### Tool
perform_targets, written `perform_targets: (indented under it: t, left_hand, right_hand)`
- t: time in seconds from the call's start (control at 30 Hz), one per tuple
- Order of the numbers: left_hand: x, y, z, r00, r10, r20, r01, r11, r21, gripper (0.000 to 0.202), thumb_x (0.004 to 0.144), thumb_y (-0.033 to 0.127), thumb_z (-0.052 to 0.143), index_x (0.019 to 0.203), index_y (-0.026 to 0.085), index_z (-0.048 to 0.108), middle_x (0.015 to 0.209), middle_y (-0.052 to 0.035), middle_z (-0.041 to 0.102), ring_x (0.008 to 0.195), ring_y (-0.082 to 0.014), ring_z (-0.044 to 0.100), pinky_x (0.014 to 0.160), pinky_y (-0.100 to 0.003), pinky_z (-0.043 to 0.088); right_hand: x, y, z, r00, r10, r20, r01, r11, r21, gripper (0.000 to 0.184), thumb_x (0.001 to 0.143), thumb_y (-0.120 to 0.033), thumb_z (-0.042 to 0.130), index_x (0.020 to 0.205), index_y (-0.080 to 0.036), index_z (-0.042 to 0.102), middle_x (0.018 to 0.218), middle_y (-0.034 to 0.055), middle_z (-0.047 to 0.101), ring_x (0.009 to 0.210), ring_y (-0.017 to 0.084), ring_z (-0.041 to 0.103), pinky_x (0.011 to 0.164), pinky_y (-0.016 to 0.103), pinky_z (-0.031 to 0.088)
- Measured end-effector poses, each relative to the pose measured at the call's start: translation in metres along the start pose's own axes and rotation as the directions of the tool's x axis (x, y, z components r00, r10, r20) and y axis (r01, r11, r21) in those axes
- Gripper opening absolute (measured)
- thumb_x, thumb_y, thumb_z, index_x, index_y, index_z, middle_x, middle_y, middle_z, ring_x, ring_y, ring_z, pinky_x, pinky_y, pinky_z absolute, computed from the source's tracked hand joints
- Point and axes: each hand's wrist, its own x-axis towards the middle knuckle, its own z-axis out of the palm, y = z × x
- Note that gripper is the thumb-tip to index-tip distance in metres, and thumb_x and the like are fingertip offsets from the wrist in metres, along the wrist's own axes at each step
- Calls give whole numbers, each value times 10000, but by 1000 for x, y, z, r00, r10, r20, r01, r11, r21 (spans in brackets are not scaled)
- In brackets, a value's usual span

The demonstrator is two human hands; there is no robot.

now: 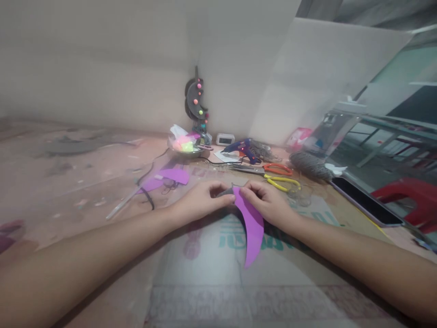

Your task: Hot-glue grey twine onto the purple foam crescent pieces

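Left hand and right hand pinch purple crescent by its upper end, fingers nearly closed, over printed sheet. Orange-handled scissors close behind; phone along table's right edge.

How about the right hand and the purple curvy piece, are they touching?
Touching. The head view shows the right hand with its thumb lying on the purple curvy piece, near its top end, no gap between.
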Motion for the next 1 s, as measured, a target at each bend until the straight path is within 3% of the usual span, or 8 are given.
perform_targets:
  t: [0.13, 0.3, 0.47, 0.6, 0.83, 1.0]
  left_hand:
    - [0, -2, 1, 999, 39, 5, -39, 999, 24, 278, 814, 425, 553, 797, 165, 651, 706, 10, 603, 618, -113, 501, 543, -207, 367]
    - [0, -2, 0, 1000, 2, 4, -2, 1000, 20, 316, 824, 451, 535, 739, 161, 629, 616, 25, 554, 548, -101, 458, 510, -206, 337]
    - [1, -5, -1, 999, 36, -22, -35, 999, 19, 338, 826, 476, 530, 766, 166, 649, 668, 9, 597, 602, -122, 498, 537, -217, 356]
    - [3, -8, -1, 999, 45, -31, -44, 999, 9, 362, 844, 484, 501, 764, 165, 650, 715, -7, 632, 654, -142, 540, 585, -232, 391]
    - [1, -4, -2, 997, 10, -72, -7, 999, 44, 309, 843, 439, 518, 755, 165, 630, 682, 1, 616, 580, -117, 502, 521, -216, 356]
    - [1, -2, -2, 999, 9, -51, -8, 1000, 22, 331, 834, 465, 531, 865, 164, 665, 755, -16, 647, 645, -133, 542, 553, -223, 388]
  right_hand:
    - [-1, 0, 1, 1000, -25, -6, 25, 999, -19, 304, 901, -373, 451, 666, -185, 500, 612, -23, 497, 582, 113, 457, 554, 236, 354]
    - [-1, 1, 0, 1000, -17, 17, 16, 1000, 20, 332, 904, -407, 442, 668, -181, 496, 612, -26, 470, 575, 106, 431, 525, 228, 329]
    - [0, -3, -1, 996, 29, 81, -32, 999, 40, 300, 885, -385, 463, 699, -165, 547, 630, -20, 491, 589, 106, 434, 530, 226, 332]
    - [2, -3, 0, 999, 37, 33, -38, 999, 31, 304, 881, -372, 461, 655, -173, 500, 602, -34, 439, 571, 99, 398, 527, 225, 319]
    - [2, -2, 0, 999, 31, 25, -32, 999, 44, 300, 876, -364, 457, 634, -186, 459, 601, -36, 428, 566, 101, 395, 521, 228, 316]
    - [1, 0, 0, 999, 4, 34, -4, 1000, 9, 319, 882, -388, 451, 640, -182, 475, 593, -35, 433, 562, 103, 398, 513, 230, 306]
